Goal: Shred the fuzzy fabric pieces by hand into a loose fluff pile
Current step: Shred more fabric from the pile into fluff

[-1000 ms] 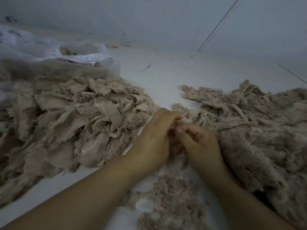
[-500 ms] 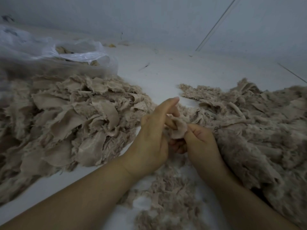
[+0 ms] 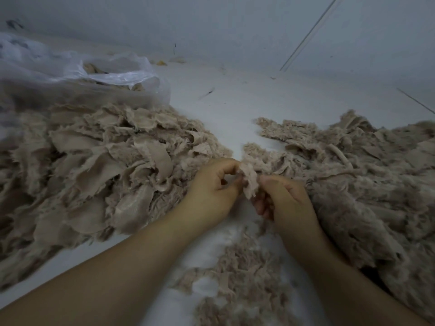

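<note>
Both hands meet at the centre of the frame over a white tabletop. The left hand has its fingers curled, thumb and forefinger pinching the left edge of a small fuzzy fabric scrap. The right hand pinches the same scrap from the right, its thumb on top and the remaining fingers curled beneath. The scrap stands roughly upright between the two hands, raised off the tabletop, beige in colour with a frayed lower edge.

At the left of the frame lies a large heap of fabric pieces, beige, with smooth backing faces and fuzzy edges showing; its near edge lies just beside the left hand. At the right of the frame a second broad mass of fuzzy material extends to the frame edge, and the right hand and forearm rest against it. Whether this mass is whole fabric or torn pieces cannot be told throughout.

In the lower centre of the frame, between the two forearms, a loose fluff pile of small shreds lies scattered on the tabletop.

In the upper left of the frame, a translucent plastic bag sits behind the left heap, open at the top, with beige material visible inside. A pale wall runs along the top of the frame.
</note>
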